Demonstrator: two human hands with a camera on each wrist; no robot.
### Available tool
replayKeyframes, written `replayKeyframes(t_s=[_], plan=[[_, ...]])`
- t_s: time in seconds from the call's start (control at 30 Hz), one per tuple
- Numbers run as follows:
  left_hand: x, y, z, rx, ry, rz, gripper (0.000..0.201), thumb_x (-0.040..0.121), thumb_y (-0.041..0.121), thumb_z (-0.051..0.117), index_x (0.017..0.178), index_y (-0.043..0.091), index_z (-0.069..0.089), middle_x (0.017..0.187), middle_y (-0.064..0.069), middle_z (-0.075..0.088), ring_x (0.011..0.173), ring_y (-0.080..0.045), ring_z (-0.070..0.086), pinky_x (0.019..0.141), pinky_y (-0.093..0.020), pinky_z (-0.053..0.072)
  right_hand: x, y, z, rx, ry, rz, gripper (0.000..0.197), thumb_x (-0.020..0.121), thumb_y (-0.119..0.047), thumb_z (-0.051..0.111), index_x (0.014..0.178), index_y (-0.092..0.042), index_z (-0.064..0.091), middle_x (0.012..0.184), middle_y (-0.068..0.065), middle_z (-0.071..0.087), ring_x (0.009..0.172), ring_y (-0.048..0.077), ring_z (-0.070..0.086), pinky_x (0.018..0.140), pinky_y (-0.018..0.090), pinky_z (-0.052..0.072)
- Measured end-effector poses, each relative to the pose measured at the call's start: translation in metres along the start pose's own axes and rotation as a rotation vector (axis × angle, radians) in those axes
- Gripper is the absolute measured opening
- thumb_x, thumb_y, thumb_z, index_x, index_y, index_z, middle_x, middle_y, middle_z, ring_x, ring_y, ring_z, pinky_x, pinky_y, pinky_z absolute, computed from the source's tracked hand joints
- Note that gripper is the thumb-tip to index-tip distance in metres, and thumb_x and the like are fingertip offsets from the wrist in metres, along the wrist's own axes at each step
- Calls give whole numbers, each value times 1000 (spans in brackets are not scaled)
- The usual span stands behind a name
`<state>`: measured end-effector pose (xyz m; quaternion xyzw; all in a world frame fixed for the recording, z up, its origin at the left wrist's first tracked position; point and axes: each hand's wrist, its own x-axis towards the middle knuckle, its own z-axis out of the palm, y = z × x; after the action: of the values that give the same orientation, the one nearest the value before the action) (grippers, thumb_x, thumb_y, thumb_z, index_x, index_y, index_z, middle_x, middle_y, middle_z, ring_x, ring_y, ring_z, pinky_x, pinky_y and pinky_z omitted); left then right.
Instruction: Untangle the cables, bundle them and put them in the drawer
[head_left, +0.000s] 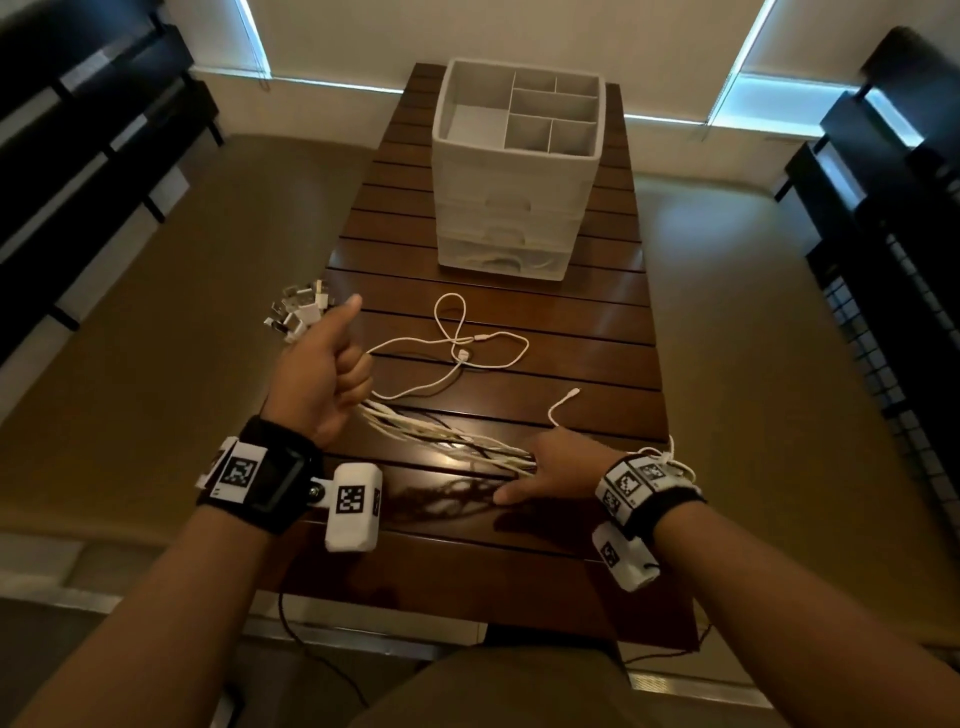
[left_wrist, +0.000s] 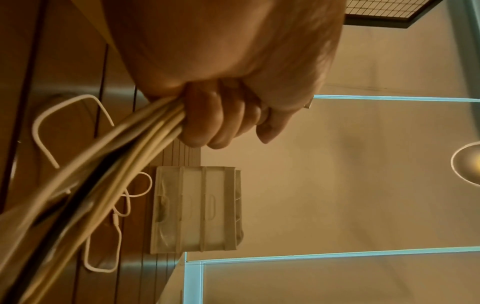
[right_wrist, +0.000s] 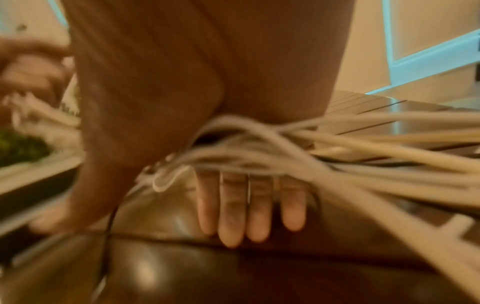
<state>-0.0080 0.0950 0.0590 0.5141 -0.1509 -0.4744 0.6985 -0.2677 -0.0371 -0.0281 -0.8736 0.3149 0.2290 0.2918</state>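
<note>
My left hand (head_left: 332, 374) is a fist with the thumb up, gripping a bundle of white cables and one black cable (head_left: 441, 434); its curled fingers (left_wrist: 207, 127) close round the cable bundle (left_wrist: 124, 156). The USB plugs (head_left: 296, 312) stick out past that fist. The bundle runs taut across the table to my right hand (head_left: 545, 467), whose fingers (right_wrist: 244, 207) are straight while the cables (right_wrist: 285, 148) lie across the palm. One loose white cable (head_left: 467, 343) lies curled mid-table. The white drawer unit (head_left: 514, 208) stands behind it, drawers closed.
The slatted dark wooden table (head_left: 571, 322) is narrow, with floor on both sides. Cables show through the translucent bottom drawer (head_left: 501, 260). Dark shelving (head_left: 78, 130) stands at the left, and dark shelving (head_left: 893, 182) at the right. A black cord (head_left: 311, 654) hangs below the table's near edge.
</note>
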Motion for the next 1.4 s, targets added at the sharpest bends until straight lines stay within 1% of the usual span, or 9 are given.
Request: replayKeyframes(t_s=[0.1, 0.27, 0.37, 0.53, 0.73, 0.9, 1.07, 1.17, 1.4], plan=[[1, -5, -11, 10, 15, -16, 48, 106, 30, 55, 65, 28, 30, 46, 8, 18, 35, -6, 16, 35, -17, 13, 2, -3, -28, 301, -7, -62, 82, 76, -86, 61, 133, -27, 60, 126, -7, 66, 111, 14, 65, 92, 32, 52], [7, -14, -15, -3, 63, -58, 53, 106, 25, 55, 56, 27, 36, 45, 8, 18, 34, -6, 16, 35, -18, 11, 39, -12, -82, 478, 590, -27, 44, 99, -61, 57, 94, -19, 69, 85, 2, 68, 75, 14, 62, 67, 31, 48], [10, -19, -12, 37, 70, -70, 50, 105, 25, 57, 59, 28, 37, 46, 8, 19, 36, -6, 17, 39, -21, 9, 81, -29, -81, 364, 479, 90, 38, 102, -48, 59, 87, -14, 69, 80, 4, 70, 70, 17, 64, 64, 35, 53], [13, -25, -6, 105, 52, -69, 44, 103, 26, 62, 64, 26, 41, 50, 6, 23, 39, -9, 18, 43, -24, 11, 126, -61, -55, 285, 376, 192, 52, 93, -67, 56, 99, -18, 71, 90, 1, 69, 87, 23, 67, 75, 36, 56], [9, -28, 2, 181, 49, -50, 53, 104, 25, 61, 57, 26, 38, 51, 4, 21, 41, -12, 17, 44, -23, 16, 136, -63, -37, 476, 418, 316, 27, 89, -19, 66, 64, -14, 56, 80, 10, 71, 78, 30, 69, 75, 43, 63], [5, -31, 10, 220, 164, -42, 54, 101, 21, 67, 58, 27, 35, 52, 4, 25, 42, -11, 20, 44, -23, 18, 86, -71, -29, 773, 537, 120, 18, 92, -21, 75, 79, -17, 64, 71, -8, 65, 60, 1, 59, 64, 31, 56], [0, -35, 23, 262, 167, -14, 55, 98, 19, 71, 54, 27, 40, 50, 5, 28, 42, -11, 20, 39, -20, 22, 38, -76, -39, 779, 692, -27, 14, 94, -24, 75, 85, -23, 63, 85, -4, 69, 72, 14, 68, 71, 42, 62], [-4, -32, 31, 228, 147, 2, 52, 98, 20, 72, 57, 27, 42, 49, 7, 30, 41, -10, 21, 41, -22, 21, 22, -79, -48, 919, 794, -72, 12, 96, -18, 74, 91, -19, 62, 84, 1, 68, 63, 20, 69, 60, 46, 64], [-11, -21, 40, 226, 97, 49, 57, 99, 22, 71, 50, 27, 42, 52, 4, 27, 44, -13, 18, 41, -21, 20, 13, -66, -65, 445, 787, -47, 7, 98, -26, 69, 91, -25, 67, 87, -9, 70, 79, 7, 66, 70, 29, 58]])
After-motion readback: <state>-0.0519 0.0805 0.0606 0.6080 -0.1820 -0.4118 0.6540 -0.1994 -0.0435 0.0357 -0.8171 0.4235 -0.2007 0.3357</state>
